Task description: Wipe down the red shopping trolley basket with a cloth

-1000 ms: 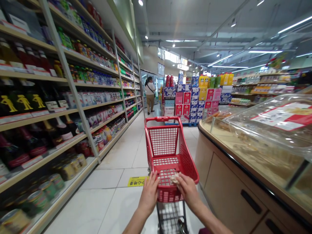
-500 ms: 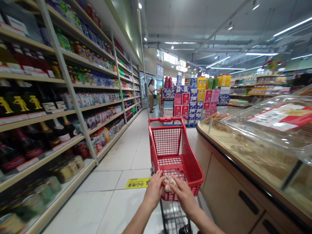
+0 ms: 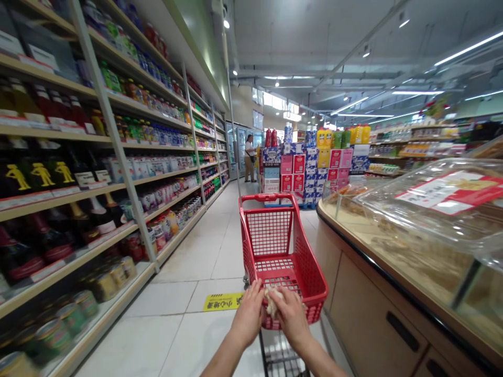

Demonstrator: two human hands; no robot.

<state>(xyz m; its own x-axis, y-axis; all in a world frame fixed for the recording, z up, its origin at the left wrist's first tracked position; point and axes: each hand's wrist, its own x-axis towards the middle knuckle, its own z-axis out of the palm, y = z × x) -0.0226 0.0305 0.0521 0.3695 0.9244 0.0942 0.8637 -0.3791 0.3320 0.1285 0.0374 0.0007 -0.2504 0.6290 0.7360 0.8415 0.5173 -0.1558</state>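
Note:
A red plastic shopping cart [image 3: 275, 264] with a lattice basket stands right in front of me, and nothing shows inside it. At its near left corner, my left hand [image 3: 249, 310] is closed over the rim, fingers pointing forward. Beside it, my right hand [image 3: 290, 313] presses a crumpled whitish cloth [image 3: 271, 303] against the near edge of the cart. The cloth lies between both hands, partly covered by the right fingers. My thumbs are mostly hidden.
Shelves [image 3: 165, 199] of bottles and cans line the left. A counter [image 3: 365, 272] with clear plastic covers [image 3: 432, 191] runs along the right. Ahead stand stacked drink cartons [image 3: 298, 173] and a person [image 3: 249, 159] near glass-door fridges. A yellow floor sticker [image 3: 222, 302] lies left of the cart.
The right hand has shifted slightly over the cloth, covering more of it. The view has tilted a little, so the cart sits slightly lower. The distant person has changed stance.

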